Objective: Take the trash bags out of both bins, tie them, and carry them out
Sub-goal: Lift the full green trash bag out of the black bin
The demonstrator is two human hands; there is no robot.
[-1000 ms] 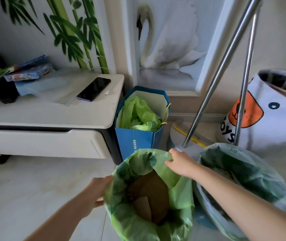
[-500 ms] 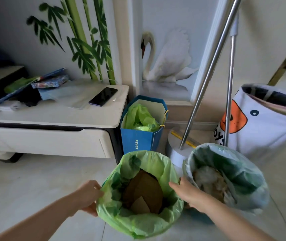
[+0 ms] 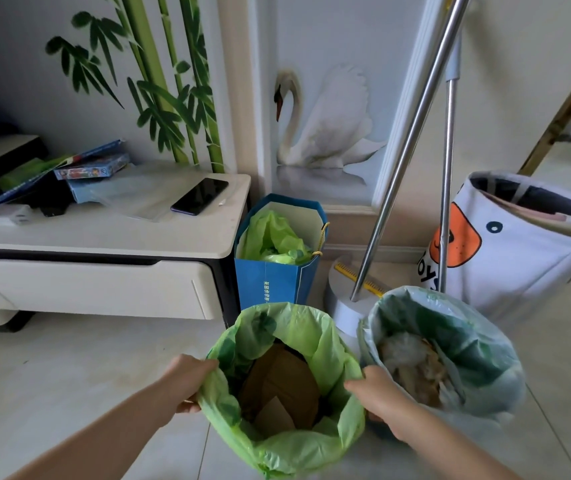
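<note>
Two hands on one bag right now: your left hand [image 3: 187,382] is clamped on the left edge of the thin light-green plastic trash bag [image 3: 287,445], and your right hand [image 3: 376,393] is pinching its right edge, both closed on the film. That bag sits in the nearer bin on the tiled floor, with brown cardboard pieces [image 3: 279,386] standing up inside. I'd say you're at the lifting-out step, so gather more plastic into each fist before pulling, and go straight up; those cardboard corners look like they could poke through film this thin if you drag sideways. Once it's free, you'll want enough slack at the top to knot it.

Just beside it on the right is the second one, a cloudy grey-green plastic bag [image 3: 478,355] full of crumpled paper-ish stuff, untouched. Behind both: a blue paper gift bag [image 3: 273,285] stuffed with green plastic next to the white table [image 3: 111,237], where a black phone [image 3: 199,201] is lying.
</note>
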